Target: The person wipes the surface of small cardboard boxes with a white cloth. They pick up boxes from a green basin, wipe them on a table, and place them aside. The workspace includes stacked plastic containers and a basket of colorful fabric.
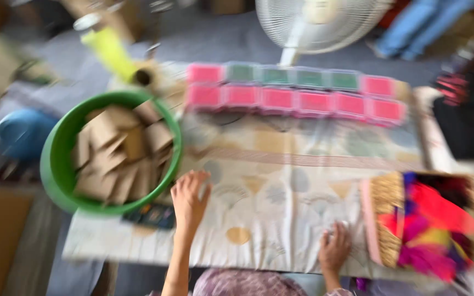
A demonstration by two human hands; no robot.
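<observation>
On the table edge, both hands: they lie well apart, neither clamped on anything that shows.
Left hand [188,198]: fingers spread, flat on the patterned cloth [281,192], its fingertips just beside the green tub [56,164].
Right hand [334,248]: resting on the cloth near the open box of bright materials [429,225]; whether its fingers pinch something small I cannot tell, the picture is blurred.
Green tub: full of brown cardboard pieces [119,153], heaped to the rim and sitting close to the table's left edge.
Risk at the tub: a nudge from the left hand could likely tip pieces out or push the tub off the edge.
Risk at the cloth: dragging either palm may pull the cloth and shift the rows of pink and green boxes [294,93] at the far side.
Fan [319,22]: beyond the table; its airflow might scatter light pieces.
</observation>
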